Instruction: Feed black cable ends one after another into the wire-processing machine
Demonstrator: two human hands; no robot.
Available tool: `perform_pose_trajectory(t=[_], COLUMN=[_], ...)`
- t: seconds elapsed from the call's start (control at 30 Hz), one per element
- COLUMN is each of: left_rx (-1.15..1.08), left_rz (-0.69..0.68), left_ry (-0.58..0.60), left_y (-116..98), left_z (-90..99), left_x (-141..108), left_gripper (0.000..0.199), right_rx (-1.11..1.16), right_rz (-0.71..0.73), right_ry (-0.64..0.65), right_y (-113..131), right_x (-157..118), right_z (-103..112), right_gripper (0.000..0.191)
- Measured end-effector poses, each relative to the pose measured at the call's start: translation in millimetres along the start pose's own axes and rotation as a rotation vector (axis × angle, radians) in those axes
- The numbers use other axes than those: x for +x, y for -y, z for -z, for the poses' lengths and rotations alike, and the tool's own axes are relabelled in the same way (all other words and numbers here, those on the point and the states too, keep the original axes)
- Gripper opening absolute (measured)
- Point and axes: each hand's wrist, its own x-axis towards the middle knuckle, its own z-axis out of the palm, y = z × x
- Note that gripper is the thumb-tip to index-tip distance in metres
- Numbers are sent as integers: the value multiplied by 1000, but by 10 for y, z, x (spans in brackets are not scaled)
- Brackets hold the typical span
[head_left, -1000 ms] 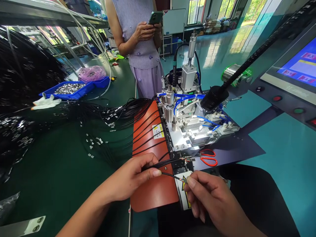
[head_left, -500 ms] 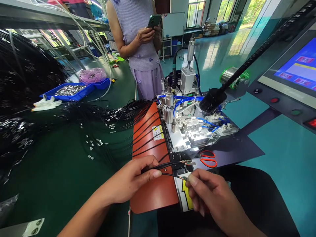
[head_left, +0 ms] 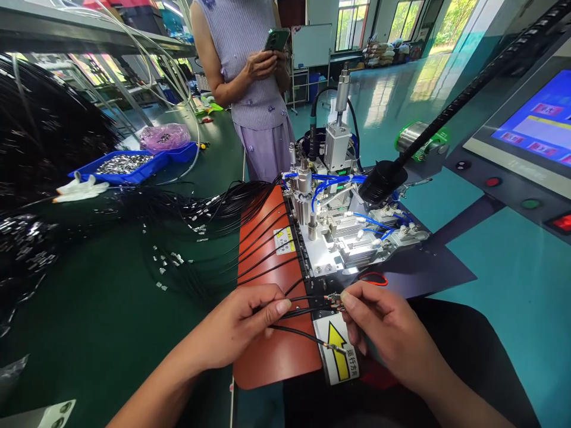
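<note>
Several thin black cables [head_left: 307, 311] are pinched between the thumb and fingers of my left hand [head_left: 238, 327], above the red-brown sloping plate [head_left: 279, 362]. My right hand [head_left: 386, 327] closes thumb and finger on the metal connector [head_left: 332, 298] at one cable's end. Other cable ends bunch just below it, partly behind my fingers. One lower cable hangs apart from the bunch, its connector [head_left: 335, 348] over the white label with a yellow arrow [head_left: 336, 371]. Both hands are in front of the machine [head_left: 348, 226] with blue air tubes.
More cables lie across the plate into the machine's edge. Red-handled scissors [head_left: 375, 277] sit behind my right hand. A control panel [head_left: 517, 172] stands at right. Blue trays [head_left: 120, 175] of metal parts are at back left. A person [head_left: 250, 77] stands opposite with a phone.
My right hand has moved up from the lower cable's end to another cable's connector. The lower cable now hangs loose at that end. My left hand keeps its hold.
</note>
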Motion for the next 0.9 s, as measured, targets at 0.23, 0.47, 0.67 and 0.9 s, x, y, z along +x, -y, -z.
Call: perform_pose_trajectory(t=[0.23, 0.47, 0.67, 0.9], left_rx=[29, 58, 51, -9], left_rz=[7, 9, -23, -279], left_ry=[5, 13, 23, -28], left_y=[2, 2, 8, -18], left_z=[-1, 5, 2, 342], left_x=[1, -10, 12, -233], left_gripper=[47, 49, 48, 23], right_rx=[-19, -21, -16, 29], right_rz=[23, 29, 31, 135], right_ry=[-2, -8, -21, 32], right_y=[-12, -14, 4, -435], right_x=[14, -8, 0, -89], right_z=[-16, -32, -25, -107], right_gripper=[37, 37, 38, 35])
